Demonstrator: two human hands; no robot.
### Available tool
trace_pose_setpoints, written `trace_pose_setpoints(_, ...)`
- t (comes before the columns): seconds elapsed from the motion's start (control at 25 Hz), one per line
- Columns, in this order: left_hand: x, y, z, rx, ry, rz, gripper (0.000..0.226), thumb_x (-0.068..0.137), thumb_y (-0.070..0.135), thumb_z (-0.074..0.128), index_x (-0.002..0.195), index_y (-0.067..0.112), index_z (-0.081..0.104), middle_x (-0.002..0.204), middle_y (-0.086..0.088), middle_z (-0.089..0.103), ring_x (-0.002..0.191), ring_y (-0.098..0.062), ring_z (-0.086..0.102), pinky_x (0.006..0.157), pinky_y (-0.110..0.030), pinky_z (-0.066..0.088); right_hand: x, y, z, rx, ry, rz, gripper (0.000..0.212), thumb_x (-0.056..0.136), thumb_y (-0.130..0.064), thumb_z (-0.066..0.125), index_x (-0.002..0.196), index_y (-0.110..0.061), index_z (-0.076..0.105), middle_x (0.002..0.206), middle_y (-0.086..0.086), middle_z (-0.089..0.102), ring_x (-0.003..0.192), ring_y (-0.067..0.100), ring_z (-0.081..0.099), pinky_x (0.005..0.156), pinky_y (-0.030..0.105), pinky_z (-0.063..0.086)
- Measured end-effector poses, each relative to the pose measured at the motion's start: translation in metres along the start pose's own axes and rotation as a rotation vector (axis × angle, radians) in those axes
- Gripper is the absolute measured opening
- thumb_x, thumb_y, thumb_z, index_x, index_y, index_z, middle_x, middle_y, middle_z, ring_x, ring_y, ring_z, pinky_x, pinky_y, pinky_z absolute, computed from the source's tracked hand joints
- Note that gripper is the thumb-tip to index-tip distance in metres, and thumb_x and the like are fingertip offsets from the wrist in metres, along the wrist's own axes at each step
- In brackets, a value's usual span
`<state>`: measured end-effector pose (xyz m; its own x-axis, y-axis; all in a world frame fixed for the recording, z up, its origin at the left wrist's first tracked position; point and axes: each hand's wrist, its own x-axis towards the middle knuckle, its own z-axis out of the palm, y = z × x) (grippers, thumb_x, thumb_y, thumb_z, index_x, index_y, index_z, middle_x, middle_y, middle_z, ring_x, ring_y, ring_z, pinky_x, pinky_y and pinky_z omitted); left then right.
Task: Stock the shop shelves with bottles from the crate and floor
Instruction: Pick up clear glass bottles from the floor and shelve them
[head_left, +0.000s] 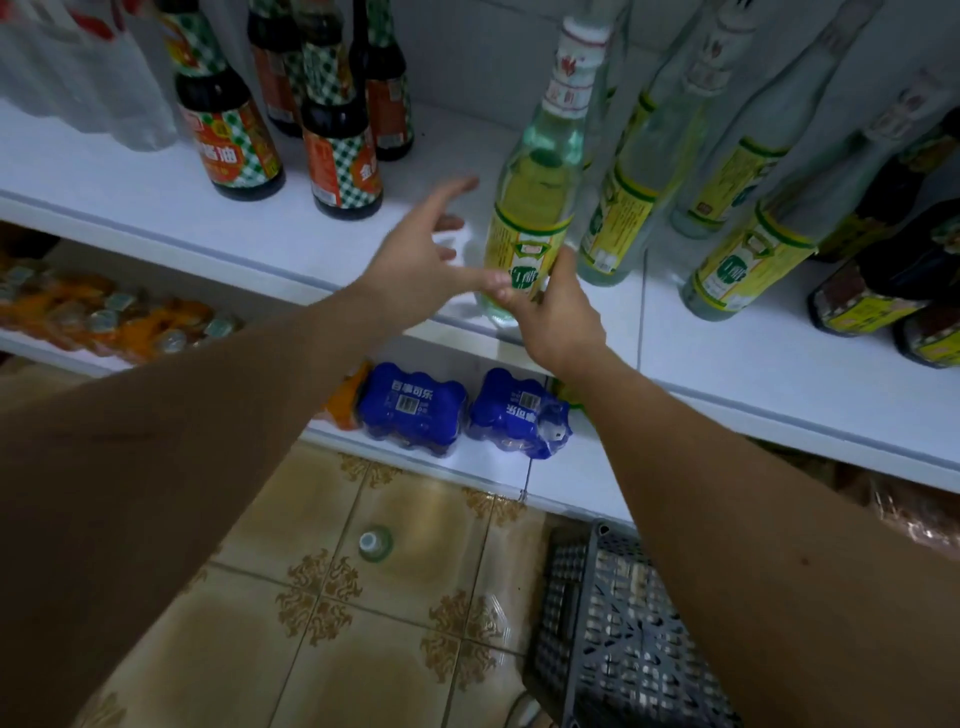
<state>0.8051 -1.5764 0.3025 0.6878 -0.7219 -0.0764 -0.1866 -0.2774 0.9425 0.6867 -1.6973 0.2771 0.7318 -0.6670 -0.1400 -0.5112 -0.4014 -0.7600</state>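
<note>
Clear glass bottle with yellow label upright on white shelf, my right hand gripping its base, my left hand spread wide, thumb touching it.

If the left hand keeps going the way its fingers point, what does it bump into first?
Probably nothing soon: the left hand points into the bare gap on the shelf, toward the back wall. Depth is hard to judge.

Both forearms are bare up to the frame edge, no sleeves showing. The left hand and right hand wear nothing.
</note>
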Motion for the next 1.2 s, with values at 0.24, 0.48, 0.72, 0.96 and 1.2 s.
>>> trace_pose_setpoints(0.24, 0.016, -0.015, 0.028, -0.009, -0.080, 0.012, 0.074, 0.081, 0.023, 0.078, 0.143, 0.034, 0.039, 0.126, 0.005, 0.063, 0.118, -0.005, 0.057, 0.099, -0.038, 0.052, 0.004, 0.006, -0.010, 0.172, -0.112, -0.027, 0.066, 0.090, -0.039, 0.067, 0.144, -0.031, 0.030, 0.139, -0.004, 0.054, 0.124, 0.025, 0.055, 0.107, 0.044, 0.043)
trace_pose_setpoints(0.48, -0.045, -0.006, 0.071, 0.005, 0.362, -0.098, 0.018, 0.088, 0.029, 0.068, 0.092, 0.019, 0.055, 0.080, 0.004, 0.060, 0.071, -0.010, 0.056, 0.067, -0.028, 0.045, -0.019, 0.048, -0.053, 0.286, 0.483, 0.048, 0.015, 0.096, -0.024, 0.058, 0.106, -0.024, 0.047, 0.097, -0.010, 0.058, 0.077, 0.018, 0.063, 0.072, 0.041, 0.052)
trace_pose_setpoints(0.72, 0.008, 0.041, 0.169, 0.017, 0.184, -0.039, 0.064, 0.079, 0.018, 0.074, 0.134, 0.015, 0.041, 0.124, -0.004, 0.055, 0.111, -0.018, 0.054, 0.095, -0.032, 0.048, -0.009, 0.075, -0.099, 0.228, 0.620, 0.304, 0.068, 0.085, -0.032, 0.075, 0.135, -0.010, 0.035, 0.134, 0.007, 0.039, 0.099, 0.016, 0.047, 0.083, 0.032, 0.039)
trace_pose_setpoints(0.96, 0.085, 0.046, 0.191, 0.132, 0.417, -0.216, 0.088, 0.071, 0.033, 0.083, 0.136, 0.004, 0.033, 0.131, -0.020, 0.052, 0.119, -0.037, 0.053, 0.099, -0.044, 0.046, 0.036, 0.104, -0.122, 0.252, 0.495, 0.265, 0.073, 0.077, -0.022, 0.080, 0.133, -0.014, 0.034, 0.123, 0.010, 0.059, 0.109, 0.031, 0.060, 0.086, 0.034, 0.047)
trace_pose_setpoints(1.2, 0.091, 0.031, 0.202, 0.150, 0.463, -0.018, 0.076, 0.073, 0.031, 0.083, 0.129, 0.006, 0.038, 0.121, -0.012, 0.058, 0.111, -0.031, 0.057, 0.093, -0.037, 0.047, 0.048, 0.121, -0.126, 0.205, 0.416, 0.233, 0.061, 0.077, -0.025, 0.078, 0.122, -0.019, 0.038, 0.116, 0.005, 0.064, 0.102, 0.029, 0.062, 0.082, 0.036, 0.049)
